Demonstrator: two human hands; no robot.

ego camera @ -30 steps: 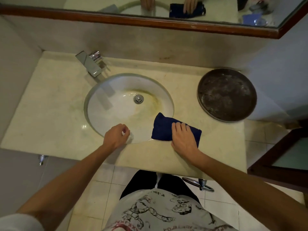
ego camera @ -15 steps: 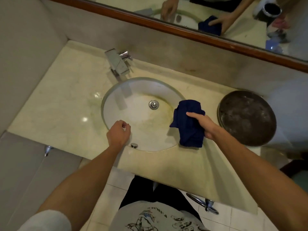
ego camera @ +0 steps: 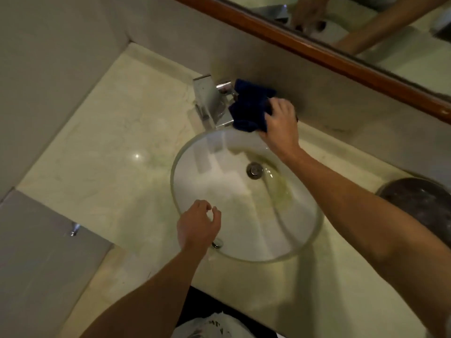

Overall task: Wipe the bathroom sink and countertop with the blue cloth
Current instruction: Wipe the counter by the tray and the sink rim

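The dark blue cloth (ego camera: 251,107) is bunched against the right side of the chrome faucet (ego camera: 212,103), behind the sink. My right hand (ego camera: 280,125) grips the cloth there, arm reaching across the basin. The round white sink (ego camera: 234,215) has yellowish stains near its drain (ego camera: 254,170). My left hand (ego camera: 197,223) hovers over the sink's front rim, fingers loosely curled and holding nothing. The pale marble countertop (ego camera: 109,152) surrounds the sink.
A dark round tray (ego camera: 424,206) lies on the counter at the right edge. A wood-framed mirror (ego camera: 317,48) runs above the backsplash. Walls close in the counter at the left and back. A small overflow button (ego camera: 217,243) sits at the sink's front.
My right hand has carried the cloth from the sink's right rim up to the faucet at the back. My left hand has lifted slightly and loosened its fingers. The view has shifted closer.
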